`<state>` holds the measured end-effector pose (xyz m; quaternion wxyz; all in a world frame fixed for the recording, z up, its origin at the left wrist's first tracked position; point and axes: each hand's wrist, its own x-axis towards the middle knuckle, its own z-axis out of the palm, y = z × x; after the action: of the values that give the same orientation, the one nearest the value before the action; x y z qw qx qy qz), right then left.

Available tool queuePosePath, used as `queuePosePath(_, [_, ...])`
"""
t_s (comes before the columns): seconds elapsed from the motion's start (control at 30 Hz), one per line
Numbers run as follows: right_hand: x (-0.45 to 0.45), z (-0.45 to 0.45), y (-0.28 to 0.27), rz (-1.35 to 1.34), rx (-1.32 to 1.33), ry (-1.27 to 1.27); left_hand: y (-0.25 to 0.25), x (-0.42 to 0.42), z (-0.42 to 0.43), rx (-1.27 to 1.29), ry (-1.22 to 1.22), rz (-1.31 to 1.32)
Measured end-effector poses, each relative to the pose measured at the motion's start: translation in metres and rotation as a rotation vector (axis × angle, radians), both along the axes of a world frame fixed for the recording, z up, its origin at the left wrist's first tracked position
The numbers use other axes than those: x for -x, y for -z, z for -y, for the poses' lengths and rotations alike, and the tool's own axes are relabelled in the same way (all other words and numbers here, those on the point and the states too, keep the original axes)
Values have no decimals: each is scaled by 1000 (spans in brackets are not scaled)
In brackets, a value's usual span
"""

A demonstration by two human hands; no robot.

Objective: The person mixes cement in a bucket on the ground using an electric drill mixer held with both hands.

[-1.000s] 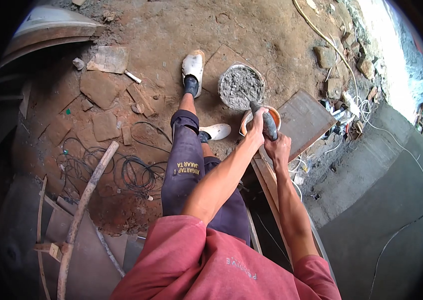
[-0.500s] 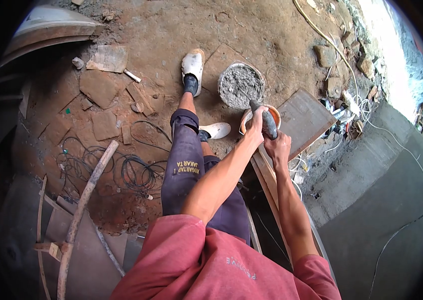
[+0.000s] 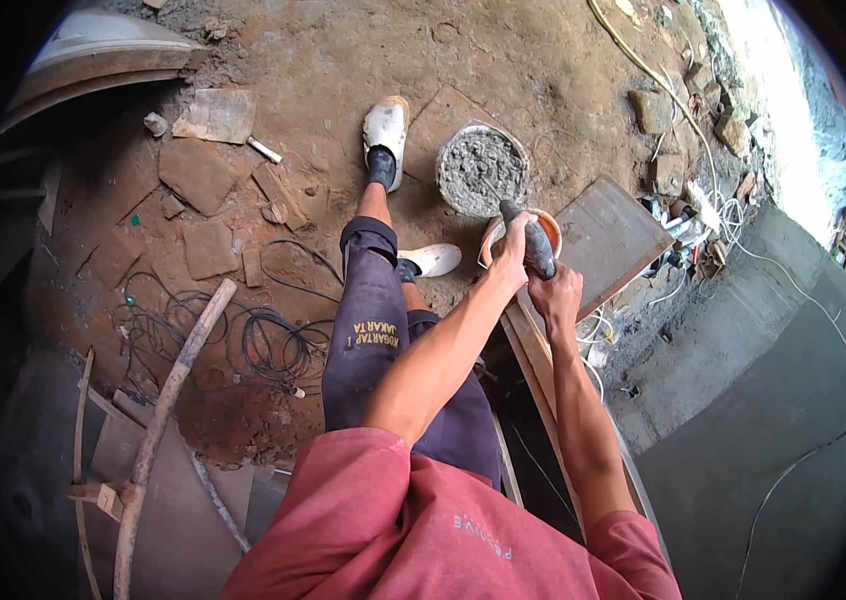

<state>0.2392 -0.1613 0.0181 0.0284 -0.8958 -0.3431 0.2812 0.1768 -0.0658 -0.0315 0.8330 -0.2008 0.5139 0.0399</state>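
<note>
Both my hands grip a dark, long-bodied power mixer (image 3: 540,250), whose thin rod slants into a bucket (image 3: 440,185) full of wet grey mortar (image 3: 483,165). My left hand (image 3: 513,252) is wrapped round the front part of the tool. Closer to my body, my right hand (image 3: 555,292) closes on its rear end. Below the tool sits a second bucket (image 3: 492,240) with an orange inside, partly covered by my hands and the mixer. The tip of the rod is hidden in the mortar.
Beside the orange bucket lies a brown board (image 3: 613,240). White cables (image 3: 731,215) and rubble run along the right. Tangled black cable (image 3: 268,345), stone slabs (image 3: 208,175) and a wooden pole (image 3: 173,400) lie to the left. My white shoe (image 3: 385,135) stands near the mortar bucket.
The mortar's surface has a slightly different, lumpy pattern. My hands, the mixer and both buckets have stayed in almost the same place.
</note>
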Motion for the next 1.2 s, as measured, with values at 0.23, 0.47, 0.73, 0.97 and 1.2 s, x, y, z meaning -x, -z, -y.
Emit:
queuePosePath(0.23, [-1, -1, -1, -2, 8, 24, 3, -2, 4, -68, -17, -19])
queuePosePath(0.47, [-4, -2, 0, -6, 5, 6, 0, -6, 3, -76, -15, -59])
queuePosePath(0.73, [-6, -5, 3, -1, -7, -12, -4, -7, -3, -46, -12, -108])
queuePosePath(0.97, [-8, 1, -1, -16, -25, -2, 2, -11, 4, -30, 22, -135])
queuePosePath(1.2, [-7, 2, 2, 13, -35, -16, 1, -9, 1, 9, 23, -102])
